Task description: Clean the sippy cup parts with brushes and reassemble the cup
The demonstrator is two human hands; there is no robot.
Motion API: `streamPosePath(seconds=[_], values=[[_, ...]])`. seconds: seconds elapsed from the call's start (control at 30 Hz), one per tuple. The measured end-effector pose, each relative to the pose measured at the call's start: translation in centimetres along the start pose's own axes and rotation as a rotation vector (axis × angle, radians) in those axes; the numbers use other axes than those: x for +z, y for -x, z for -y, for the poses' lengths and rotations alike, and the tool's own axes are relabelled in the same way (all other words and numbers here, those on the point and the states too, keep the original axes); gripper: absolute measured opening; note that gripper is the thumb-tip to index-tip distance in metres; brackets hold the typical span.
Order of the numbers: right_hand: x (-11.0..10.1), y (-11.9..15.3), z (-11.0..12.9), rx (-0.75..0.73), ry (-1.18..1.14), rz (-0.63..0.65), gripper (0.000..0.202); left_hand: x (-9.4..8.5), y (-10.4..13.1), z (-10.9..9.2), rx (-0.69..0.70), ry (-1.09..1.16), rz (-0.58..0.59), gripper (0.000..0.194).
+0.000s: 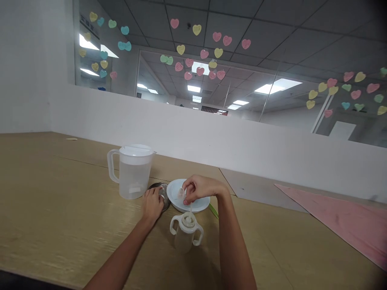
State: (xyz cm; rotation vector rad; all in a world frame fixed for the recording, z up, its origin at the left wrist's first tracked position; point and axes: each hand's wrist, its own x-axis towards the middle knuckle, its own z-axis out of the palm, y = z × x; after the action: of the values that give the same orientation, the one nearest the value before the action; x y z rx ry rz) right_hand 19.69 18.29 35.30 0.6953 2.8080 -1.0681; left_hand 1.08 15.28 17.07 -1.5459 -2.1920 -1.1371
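Note:
A two-handled bottle with a white collar stands upright on the table, a short straw rising from its top. Behind it is a pale blue-white bowl. Over that bowl my right hand pinches a small clear piece between thumb and fingers. My left hand rests at a dark metal dish, its fingers on or beside a small clear item in the dish; the exact grip is hard to see. A lidded clear pitcher stands behind and left of my left hand.
A green strip lies right of the bowl. Pink cloth covers part of the table at the right. Beyond the table is a low white wall under glass with heart-shaped notes.

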Motion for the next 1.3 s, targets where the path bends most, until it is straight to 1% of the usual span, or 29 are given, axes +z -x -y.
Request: streamPosePath(seconds=[0.1, 0.2, 0.3, 0.4, 0.57, 0.67, 0.77, 0.9, 1.0, 1.1, 1.17, 1.23, 1.3], values=[[-0.1, 0.2, 0.0, -0.010, 0.079, -0.014, 0.044, 0.3, 0.1, 0.1, -0.035, -0.025, 0.030, 0.034], [-0.1, 0.1, -0.3, 0.003, 0.034, 0.004, 0.047, 0.5, 0.1, 0.3, -0.048, -0.022, 0.045, 0.026], [-0.1, -0.3, -0.9, 0.031, -0.021, 0.028, 0.046, 0.5, 0.1, 0.4, -0.055, 0.019, 0.020, 0.023], [-0.1, -0.5, -1.2, 0.054, -0.053, 0.051, 0.046, 0.3, -0.1, 0.5, -0.076, 0.090, -0.061, 0.023], [0.0, -0.4, -0.9, 0.078, -0.063, 0.042, 0.051, -0.3, -0.4, 0.3, -0.118, 0.255, -0.272, 0.031], [-0.1, -0.2, -0.9, 0.091, -0.063, 0.018, 0.056, -0.6, -0.4, -0.1, -0.098, 0.372, -0.362, 0.034], [-0.3, 0.0, -1.1, 0.088, -0.061, 0.006, 0.057, -0.7, -0.1, -0.6, -0.044, 0.460, -0.406, 0.031], [-0.6, 0.2, -1.2, 0.087, -0.073, 0.030, 0.055, -1.0, 0.3, -1.4, 0.056, 0.522, -0.405, 0.026], [-0.5, -0.2, -1.3, 0.093, -0.081, -0.024, 0.056, -1.1, 0.6, -1.9, 0.141, 0.541, -0.390, 0.024], [0.0, -1.5, -1.8, 0.100, -0.054, -0.137, 0.071, -1.1, 0.9, -2.2, 0.252, 0.553, -0.396, 0.021], [0.6, -2.8, -2.3, 0.088, -0.032, -0.166, 0.082, -1.0, 1.1, -2.3, 0.317, 0.564, -0.366, 0.019], [1.1, -4.1, -2.8, 0.065, -0.027, -0.136, 0.080, -0.9, 1.3, -2.5, 0.309, 0.596, -0.305, 0.019], [1.4, -5.1, -3.2, 0.054, -0.014, -0.096, 0.072, -0.8, 1.5, -2.7, 0.248, 0.635, -0.252, 0.020]])
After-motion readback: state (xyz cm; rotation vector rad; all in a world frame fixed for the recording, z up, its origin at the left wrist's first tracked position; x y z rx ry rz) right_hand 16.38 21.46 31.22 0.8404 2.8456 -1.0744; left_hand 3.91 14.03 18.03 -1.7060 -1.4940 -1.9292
